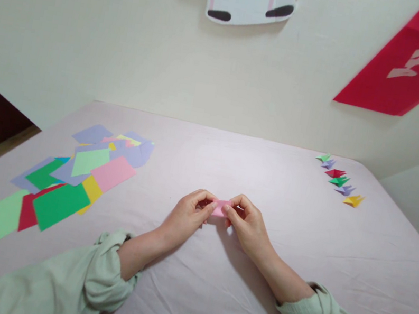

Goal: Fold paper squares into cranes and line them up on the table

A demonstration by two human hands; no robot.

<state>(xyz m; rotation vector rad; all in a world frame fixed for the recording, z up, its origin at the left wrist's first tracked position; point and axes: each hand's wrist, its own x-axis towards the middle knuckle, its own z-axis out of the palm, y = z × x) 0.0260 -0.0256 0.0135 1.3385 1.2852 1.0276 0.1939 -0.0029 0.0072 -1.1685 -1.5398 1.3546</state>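
Observation:
A small folded piece of pink paper (220, 208) is stretched between my two hands, slightly above the cloth-covered surface. My left hand (193, 212) pinches its left end between thumb and fingers. At the opposite end, my right hand (243, 221) grips the paper in the same way, thumb in front. The fingertips cover both ends, so only the middle of the paper shows. Its exact folded shape cannot be made out.
Loose coloured paper sheets (60, 207) lie overlapping on the left of the pale cloth (204, 285). Several small folded paper figures (338, 174) form a row at the far right. Behind rises a wall (221, 84) with a red banner (418, 63).

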